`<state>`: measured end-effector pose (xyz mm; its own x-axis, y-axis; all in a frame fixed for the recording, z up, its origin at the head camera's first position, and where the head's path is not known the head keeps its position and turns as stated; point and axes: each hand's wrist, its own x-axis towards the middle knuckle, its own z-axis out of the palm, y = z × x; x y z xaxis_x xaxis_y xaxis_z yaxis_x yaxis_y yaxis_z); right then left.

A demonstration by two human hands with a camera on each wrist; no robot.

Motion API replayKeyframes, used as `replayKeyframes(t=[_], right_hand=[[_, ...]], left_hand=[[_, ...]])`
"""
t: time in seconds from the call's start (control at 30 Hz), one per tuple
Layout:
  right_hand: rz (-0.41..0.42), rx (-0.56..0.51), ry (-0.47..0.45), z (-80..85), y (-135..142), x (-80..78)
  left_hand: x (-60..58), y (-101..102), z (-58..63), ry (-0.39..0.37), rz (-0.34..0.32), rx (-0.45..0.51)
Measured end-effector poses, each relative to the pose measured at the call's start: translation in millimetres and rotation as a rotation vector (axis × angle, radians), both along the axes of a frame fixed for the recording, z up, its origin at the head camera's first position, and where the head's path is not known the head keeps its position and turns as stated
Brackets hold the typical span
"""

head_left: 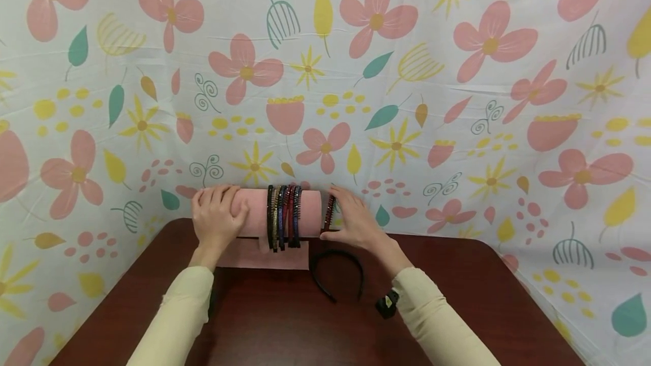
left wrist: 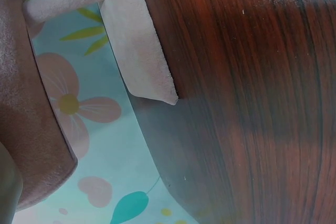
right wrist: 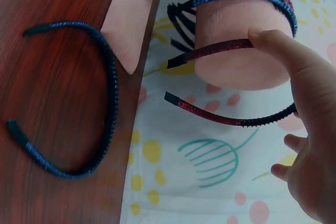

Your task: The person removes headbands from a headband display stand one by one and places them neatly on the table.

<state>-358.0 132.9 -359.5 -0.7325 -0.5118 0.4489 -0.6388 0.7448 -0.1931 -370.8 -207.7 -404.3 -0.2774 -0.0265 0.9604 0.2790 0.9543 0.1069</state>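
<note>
A pink plush headband stand lies across the back of the table, its padded roll held up over a flat base. Several glittery headbands in black, gold, blue and red circle the roll's middle. My left hand grips the roll's left end, fingers over the top and thumb in front. At the right end, my right hand pinches a red glitter headband by its curve. In the right wrist view one arm of that headband overlaps the roll's end, and its open tips point toward the base.
A dark blue headband lies on the brown wooden table, right of the stand's base. Behind the table's back edge hangs a white cloth with flowers and leaves. A black device is strapped at the right wrist.
</note>
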Motion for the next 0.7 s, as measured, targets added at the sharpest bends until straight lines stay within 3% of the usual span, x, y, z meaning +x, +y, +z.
replayKeyframes(t=[0.7], right_hand=[[-0.073, -0.007, -0.042, -14.2, 42, 10.8]], left_hand=[[-1.6, -1, 0.5, 0.036, 0.005, -0.014]])
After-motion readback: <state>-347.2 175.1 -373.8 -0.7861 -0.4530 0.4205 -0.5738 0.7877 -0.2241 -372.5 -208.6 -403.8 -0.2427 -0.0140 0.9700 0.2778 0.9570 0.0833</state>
